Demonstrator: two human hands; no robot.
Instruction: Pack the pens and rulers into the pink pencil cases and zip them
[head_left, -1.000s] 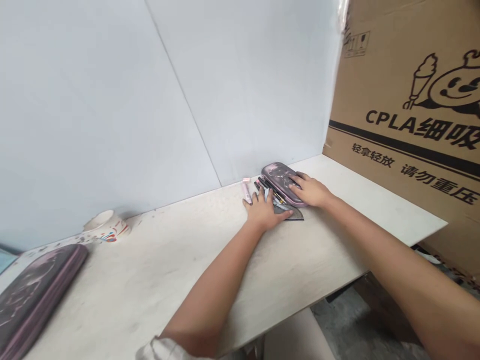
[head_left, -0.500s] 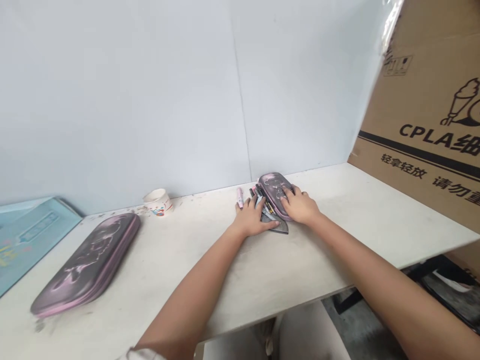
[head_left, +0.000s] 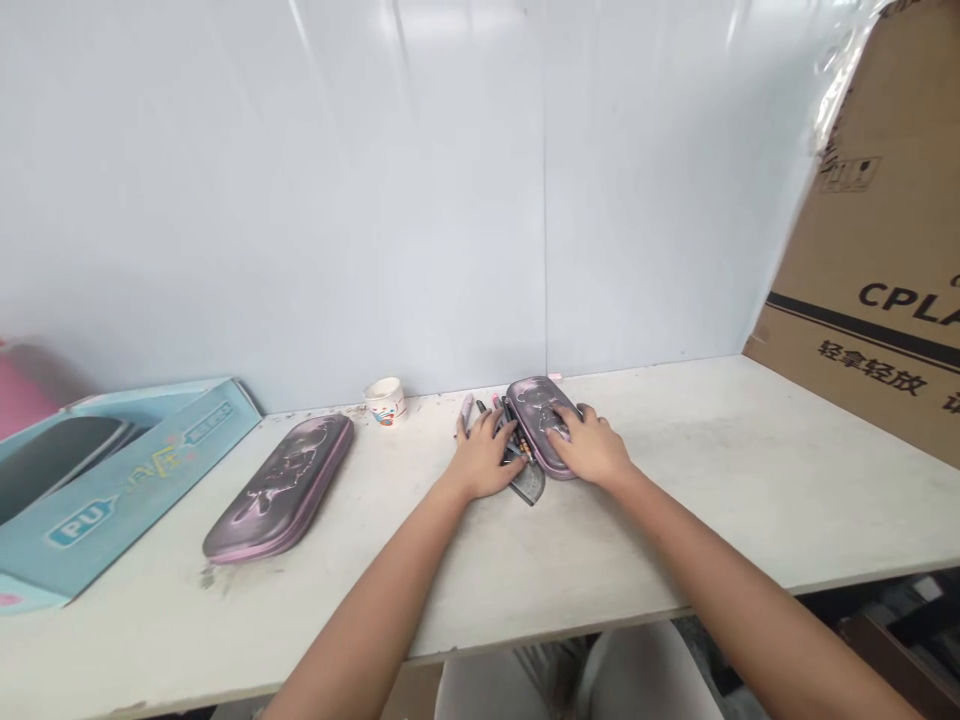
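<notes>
My left hand [head_left: 480, 462] lies palm down with its fingers spread over a small bunch of pens [head_left: 523, 440] and a dark grey, flat piece with a curved edge, like a protractor [head_left: 531, 484]. A light pink marker [head_left: 466, 408] pokes out beyond its fingertips. Just to the right is a closed, shiny purple-grey pencil case [head_left: 534, 400] with a raised figure on its lid. My right hand [head_left: 592, 445] rests on the right side of that case, fingers apart on the lid. Part of the pens is hidden under my left hand.
A second, similar pencil case [head_left: 281, 490] lies to the left. Behind it a paper cup [head_left: 385, 402] stands by the wall. At far left is a light-blue box [head_left: 172, 450] with a dark case inside. A big cardboard carton [head_left: 862, 290] stands at right.
The view has swung left, bringing more of the blue box into sight. My left hand and the protractor-like piece have shifted slightly left, away from the pencil case under my right hand.
</notes>
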